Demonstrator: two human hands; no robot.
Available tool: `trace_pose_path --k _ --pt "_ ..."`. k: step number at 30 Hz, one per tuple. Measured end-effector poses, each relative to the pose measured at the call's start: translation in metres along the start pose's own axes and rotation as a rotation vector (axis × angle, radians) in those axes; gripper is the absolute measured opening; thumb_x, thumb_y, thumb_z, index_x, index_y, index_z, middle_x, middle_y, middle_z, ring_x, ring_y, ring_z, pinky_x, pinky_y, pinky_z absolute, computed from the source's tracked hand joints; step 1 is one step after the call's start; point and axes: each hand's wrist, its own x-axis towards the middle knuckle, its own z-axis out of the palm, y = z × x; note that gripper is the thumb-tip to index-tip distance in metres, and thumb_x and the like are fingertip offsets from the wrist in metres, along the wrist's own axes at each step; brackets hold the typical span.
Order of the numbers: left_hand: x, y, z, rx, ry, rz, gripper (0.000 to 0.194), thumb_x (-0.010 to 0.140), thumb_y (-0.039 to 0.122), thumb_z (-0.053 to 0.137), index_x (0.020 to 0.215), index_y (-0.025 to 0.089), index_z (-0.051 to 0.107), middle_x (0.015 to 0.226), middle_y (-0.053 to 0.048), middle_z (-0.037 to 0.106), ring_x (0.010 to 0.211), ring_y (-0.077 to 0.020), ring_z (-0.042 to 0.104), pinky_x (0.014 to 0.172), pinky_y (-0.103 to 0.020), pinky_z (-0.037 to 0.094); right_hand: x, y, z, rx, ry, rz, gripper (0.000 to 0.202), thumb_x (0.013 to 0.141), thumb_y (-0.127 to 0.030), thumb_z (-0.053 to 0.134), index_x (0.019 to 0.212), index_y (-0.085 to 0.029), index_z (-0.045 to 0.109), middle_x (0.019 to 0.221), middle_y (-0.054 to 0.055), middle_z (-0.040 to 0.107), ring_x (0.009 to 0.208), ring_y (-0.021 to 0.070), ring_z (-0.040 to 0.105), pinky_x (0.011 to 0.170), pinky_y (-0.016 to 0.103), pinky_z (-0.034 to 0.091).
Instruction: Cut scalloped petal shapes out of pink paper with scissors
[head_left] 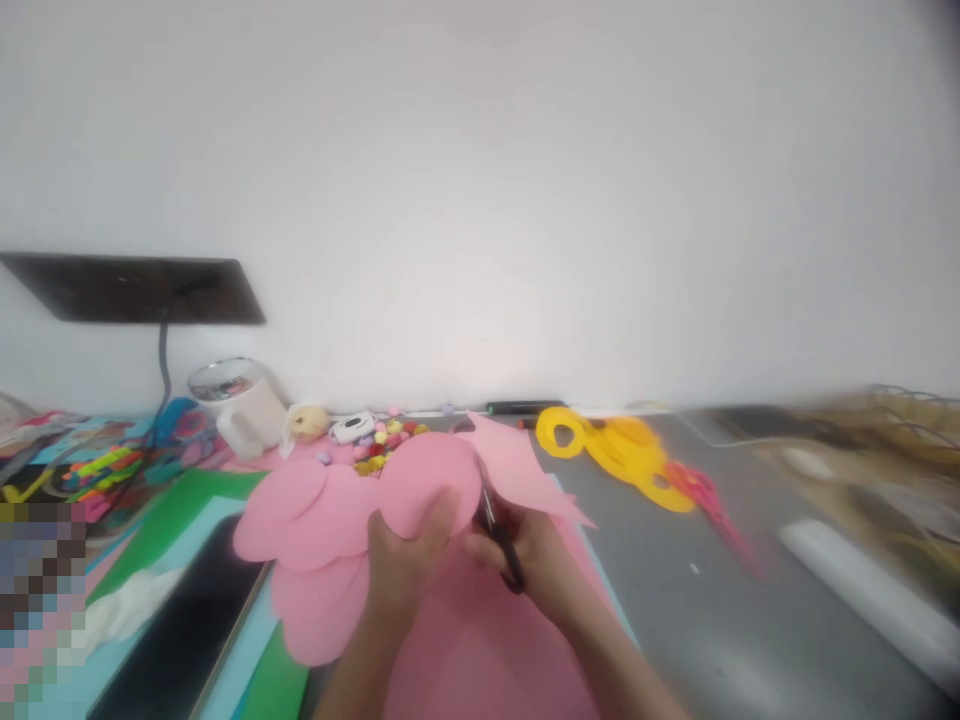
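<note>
My left hand (411, 548) grips a round piece of pink paper (429, 478), its thumb on top. My right hand (525, 555) is closed on black-handled scissors (501, 535), whose blades point up along the right edge of the circle. A curved pink offcut (510, 460) sticks out on the right of the blades. Several pink paper circles (315, 520) overlap in a pile left of my left hand. Under both hands lies a larger pink sheet (480, 640).
Yellow paper pieces (622, 445) and pink scissors (712, 505) lie at right on the grey table (675, 600). At back left stand a white mug (251, 410) and small colourful beads (390, 435). A dark phone-like slab (184, 620) rests on coloured sheets at left.
</note>
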Motion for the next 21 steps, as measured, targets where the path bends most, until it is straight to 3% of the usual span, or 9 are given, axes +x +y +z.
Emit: trace_pose_path --k 12,21 --pt "-0.007 0.013 -0.001 -0.037 -0.121 0.085 0.037 0.053 0.048 0.072 0.049 0.019 0.05 0.043 0.0 0.049 0.043 -0.0151 0.049 0.038 -0.027 0.039 -0.001 -0.009 0.004 0.01 0.03 0.058 0.014 0.057 -0.012 0.056 0.064 -0.021 0.049 0.052 -0.007 0.045 0.048 0.0105 0.04 0.045 0.024 0.032" --pt "-0.008 0.019 -0.005 -0.058 -0.241 0.171 0.051 0.063 0.038 0.07 0.037 0.023 0.028 0.035 0.008 0.025 0.036 -0.0052 0.024 0.037 -0.023 0.019 -0.001 -0.012 0.003 0.003 0.041 0.066 0.014 0.056 -0.013 0.056 0.063 -0.021 0.047 0.054 -0.007 0.042 0.048 0.0101 0.04 0.044 0.023 0.03"
